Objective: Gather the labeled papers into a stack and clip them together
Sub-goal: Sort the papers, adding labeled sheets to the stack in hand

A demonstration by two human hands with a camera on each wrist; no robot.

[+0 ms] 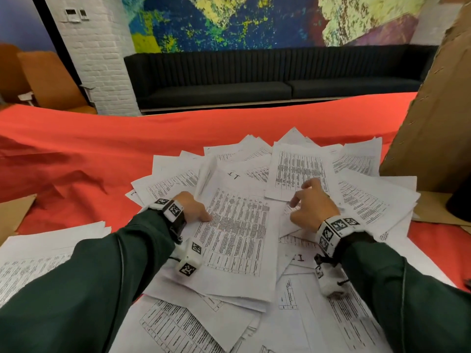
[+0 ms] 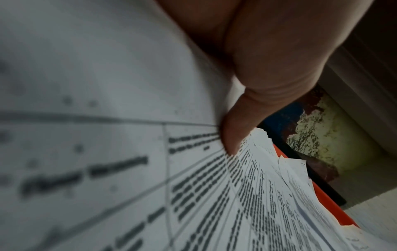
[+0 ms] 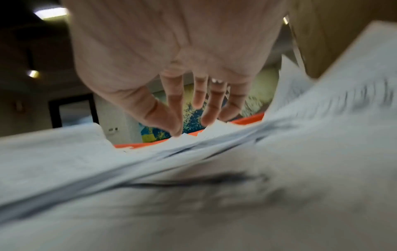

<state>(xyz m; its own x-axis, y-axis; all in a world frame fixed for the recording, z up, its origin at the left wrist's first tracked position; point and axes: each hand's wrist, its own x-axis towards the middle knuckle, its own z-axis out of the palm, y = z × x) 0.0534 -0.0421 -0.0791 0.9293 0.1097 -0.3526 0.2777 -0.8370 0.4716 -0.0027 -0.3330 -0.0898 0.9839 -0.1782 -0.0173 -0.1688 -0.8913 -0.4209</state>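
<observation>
The labeled papers (image 1: 254, 225) lie scattered across the red cloth (image 1: 76, 154). Our left hand (image 1: 195, 206) pinches one sheet's edge to lift it clear; our right hand (image 1: 312, 208), fingers loosely spread, hovers to sort.

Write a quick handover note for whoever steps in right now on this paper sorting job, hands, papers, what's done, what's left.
Left hand: grips the left edge of a printed sheet, thumb on top.
Right hand: open, fingers spread over the pile, holding nothing.
Papers: loose heap on the red cloth. Two sheets hand-marked "11" show, one far, one near the right wrist. Another batch lies at the left edge.
Done: no squared stack visible.
Left: pull labeled sheets, stack, clip. No clip in view.
</observation>
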